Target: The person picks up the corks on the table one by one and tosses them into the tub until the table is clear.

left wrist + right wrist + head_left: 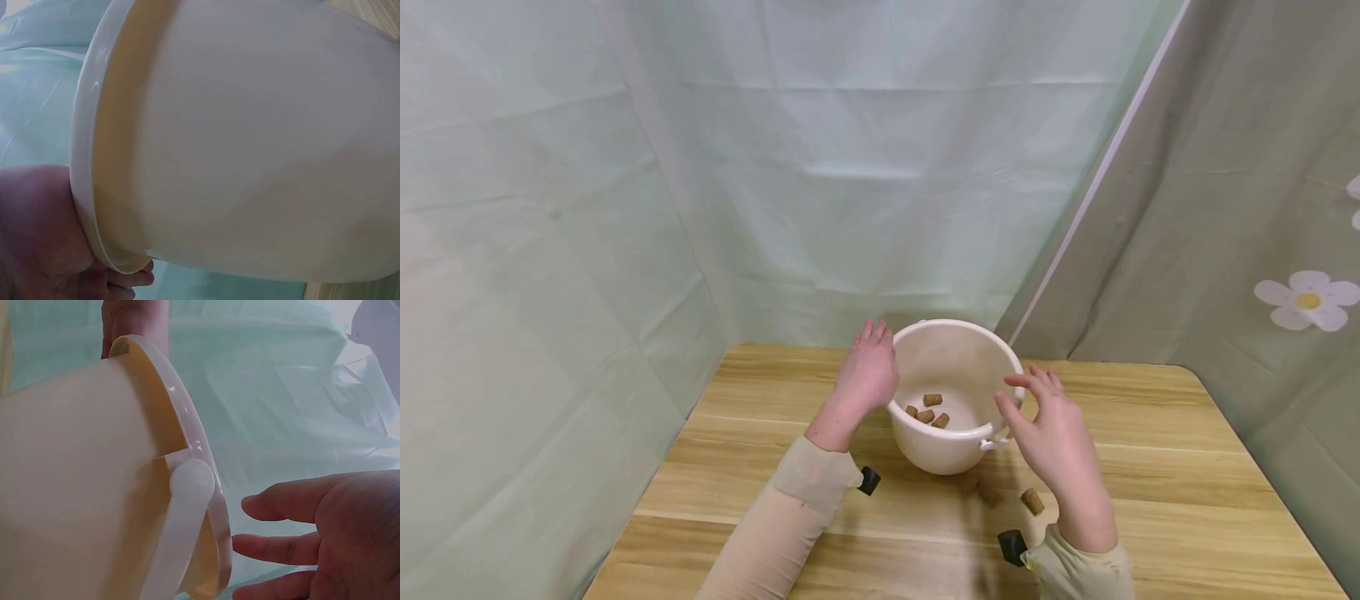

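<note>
A white plastic bucket (951, 454) stands on the table, with several brown cork-like pieces (932, 400) on its bottom. At its left rim is my left hand (871, 371), fingers pointing away from me; the left wrist view has the palm edge against the rim (84, 156) and fingertips showing below it. My right hand (1056, 429) is at the right rim, thumb and fingers spread apart; in the right wrist view the fingertips (247, 544) come right up to the rim. The bucket's white handle (181, 512) hangs down outside. Another brown piece (1032, 501) lies near my right wrist.
Blurred brown shapes (981, 487) show on the wooden table (1150, 475) just in front of the bucket. Pale green curtains (880, 192) hang behind and at the left, and a grey one with white flowers (1307, 300) at the right.
</note>
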`<state>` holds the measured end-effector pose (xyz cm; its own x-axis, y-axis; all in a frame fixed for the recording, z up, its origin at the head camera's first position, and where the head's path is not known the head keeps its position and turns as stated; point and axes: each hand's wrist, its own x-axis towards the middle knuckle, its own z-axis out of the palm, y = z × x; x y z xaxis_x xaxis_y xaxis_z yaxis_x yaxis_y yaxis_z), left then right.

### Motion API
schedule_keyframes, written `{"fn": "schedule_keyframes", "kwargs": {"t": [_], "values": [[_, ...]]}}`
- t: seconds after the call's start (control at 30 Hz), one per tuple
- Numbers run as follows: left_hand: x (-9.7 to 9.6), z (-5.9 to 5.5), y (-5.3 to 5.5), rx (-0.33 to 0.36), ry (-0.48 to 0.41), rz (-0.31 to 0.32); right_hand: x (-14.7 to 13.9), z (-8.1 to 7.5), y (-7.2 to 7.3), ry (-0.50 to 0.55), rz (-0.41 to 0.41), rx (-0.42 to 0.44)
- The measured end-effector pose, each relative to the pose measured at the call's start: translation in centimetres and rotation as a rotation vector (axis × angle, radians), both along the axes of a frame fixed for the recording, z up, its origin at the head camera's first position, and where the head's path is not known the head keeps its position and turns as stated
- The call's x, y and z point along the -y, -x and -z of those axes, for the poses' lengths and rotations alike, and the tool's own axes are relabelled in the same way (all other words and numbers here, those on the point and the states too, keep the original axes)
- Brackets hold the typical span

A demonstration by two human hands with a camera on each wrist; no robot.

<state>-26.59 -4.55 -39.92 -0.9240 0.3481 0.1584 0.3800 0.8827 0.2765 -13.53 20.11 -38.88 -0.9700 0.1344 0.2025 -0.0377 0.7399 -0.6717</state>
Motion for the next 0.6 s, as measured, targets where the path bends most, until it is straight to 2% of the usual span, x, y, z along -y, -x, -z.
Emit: {"fn": "schedule_keyframes", "kwargs": {"t": [0.33,0.6], "values": [[0.0,0.1,0.2,-0.011,0.011,0.009,-1.3,-0.1,-0.5,0.029,0.023,-0.007],[-0.2,0.2,0.6,-0.011,0.001,0.003,-2.2,0.0,-0.8,0.011,0.039,0.024]]}}
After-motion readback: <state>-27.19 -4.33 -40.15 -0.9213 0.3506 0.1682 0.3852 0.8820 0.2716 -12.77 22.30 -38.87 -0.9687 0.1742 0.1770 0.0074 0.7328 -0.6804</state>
